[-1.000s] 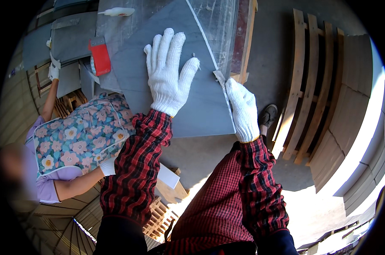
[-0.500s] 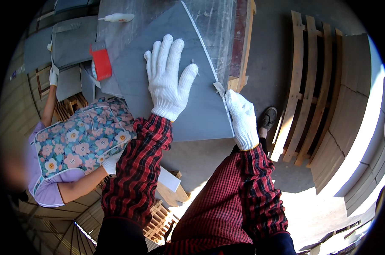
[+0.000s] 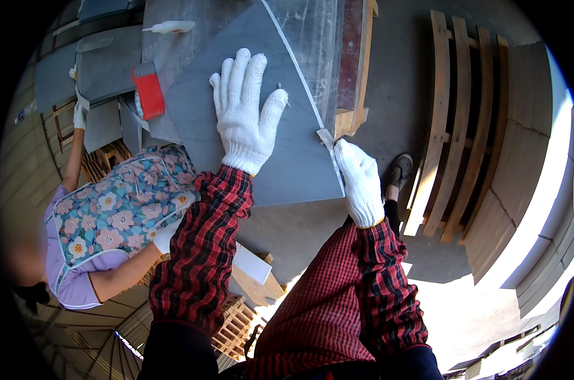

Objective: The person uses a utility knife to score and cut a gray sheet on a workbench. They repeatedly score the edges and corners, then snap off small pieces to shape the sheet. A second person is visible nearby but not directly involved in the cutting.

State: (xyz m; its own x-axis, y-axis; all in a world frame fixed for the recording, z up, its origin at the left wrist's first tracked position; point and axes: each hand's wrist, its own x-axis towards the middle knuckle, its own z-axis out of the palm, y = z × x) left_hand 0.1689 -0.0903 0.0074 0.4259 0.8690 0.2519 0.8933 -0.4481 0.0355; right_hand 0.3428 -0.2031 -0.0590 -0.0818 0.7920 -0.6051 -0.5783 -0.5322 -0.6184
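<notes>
Left grip [image 3: 246, 120] open, flat on grey slab [image 3: 293, 174] over plastic-covered bench [image 3: 315, 38]; right grip [image 3: 361, 180] pinching flat tool [image 3: 325, 137]; wooden pallet [image 3: 438, 114] beyond grey floor [image 3: 395, 82].

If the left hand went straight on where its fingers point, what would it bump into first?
Probably nothing: ahead of the left hand, the way looks free over the grey slab and past its far edge. The white bottle lies off to the left.
</notes>
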